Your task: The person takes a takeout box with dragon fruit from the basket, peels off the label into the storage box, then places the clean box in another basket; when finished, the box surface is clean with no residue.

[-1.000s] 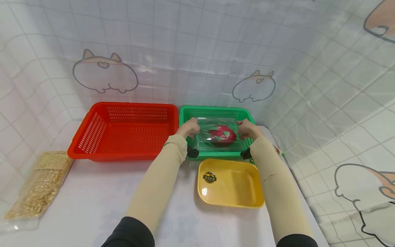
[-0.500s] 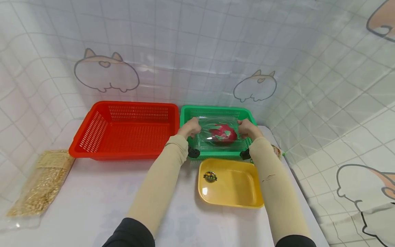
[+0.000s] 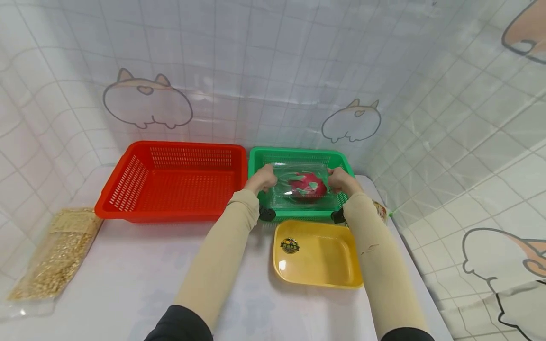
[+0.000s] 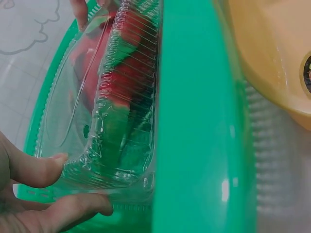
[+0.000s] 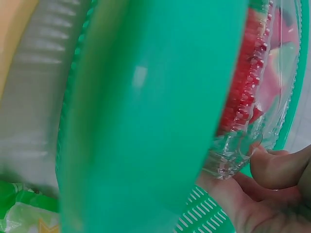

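A clear plastic clamshell box (image 3: 281,189) with a red dragon fruit (image 3: 308,184) inside sits in the green basket (image 3: 298,151). My left hand (image 3: 263,179) pinches the box's left end; in the left wrist view the thumb (image 4: 39,170) lies on the lid and the fingers (image 4: 77,209) are under the edge. At the other end my right hand (image 3: 341,181) grips the box, its thumb (image 5: 277,167) against the clear side in the right wrist view. The lid looks closed over the fruit. The fingers' undersides are partly hidden by the basket wall.
Left of the green basket stands a red basket (image 3: 179,189). A yellow tray (image 3: 317,255) with a round label lies in front, between my forearms. A bag of grain-like pieces (image 3: 55,255) is at far left; another package (image 3: 380,211) shows behind my right sleeve.
Both hands keep hold of the clamshell box in almost the same place. Only slight shifts of the hands and the head view show.
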{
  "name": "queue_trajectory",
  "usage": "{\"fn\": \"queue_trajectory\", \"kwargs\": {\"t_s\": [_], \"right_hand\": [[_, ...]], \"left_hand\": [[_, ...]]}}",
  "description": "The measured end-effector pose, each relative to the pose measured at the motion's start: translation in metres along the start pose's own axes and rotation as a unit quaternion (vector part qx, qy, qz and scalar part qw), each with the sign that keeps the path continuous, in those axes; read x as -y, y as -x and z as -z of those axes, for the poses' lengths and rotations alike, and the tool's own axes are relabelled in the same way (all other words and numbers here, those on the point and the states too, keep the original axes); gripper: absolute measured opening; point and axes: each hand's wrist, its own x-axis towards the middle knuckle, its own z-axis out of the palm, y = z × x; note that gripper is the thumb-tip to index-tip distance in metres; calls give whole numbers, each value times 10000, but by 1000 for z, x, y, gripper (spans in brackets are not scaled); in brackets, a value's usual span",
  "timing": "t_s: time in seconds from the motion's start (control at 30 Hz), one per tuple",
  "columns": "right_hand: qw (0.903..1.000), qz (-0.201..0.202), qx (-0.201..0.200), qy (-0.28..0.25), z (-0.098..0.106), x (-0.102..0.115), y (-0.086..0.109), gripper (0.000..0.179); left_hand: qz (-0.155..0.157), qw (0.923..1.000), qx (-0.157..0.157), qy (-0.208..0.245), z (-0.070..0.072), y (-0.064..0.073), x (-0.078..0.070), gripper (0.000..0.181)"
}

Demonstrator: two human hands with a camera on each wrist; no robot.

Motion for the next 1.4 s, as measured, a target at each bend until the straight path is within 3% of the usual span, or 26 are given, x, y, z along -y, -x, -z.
{"fn": "queue_trajectory", "kwargs": {"t_s": [0.27, 0.5, 0.67, 0.83, 0.93, 1.1, 1.4], "right_hand": [[9999, 116, 40, 32, -2, -3, 3, 62], [9981, 155, -180, 572, -5, -7, 9, 64], [9967, 303, -479, 582, -9, -11, 14, 63], [9950, 614, -695, 362, -9, -19, 21, 63], [9935, 797, -683, 437, -10, -22, 26, 61], [9921, 882, -711, 537, -15, -25, 38, 59], [9850, 1111, -885, 984, -18, -26, 55, 55]], "left_hand": [[-56, 9991, -342, -236, -4, 0, 5, 68], [-39, 9967, -608, -534, -13, 2, 9, 63], [-191, 9868, -1067, -1202, -20, 6, 10, 49], [-377, 9797, -1399, -1384, -26, 13, 7, 40], [-493, 9790, -1364, -1433, -27, 18, 8, 47], [-681, 9808, -916, -1579, -26, 30, 13, 61], [-1245, 9788, -626, -1503, -18, 64, 19, 60]]}}
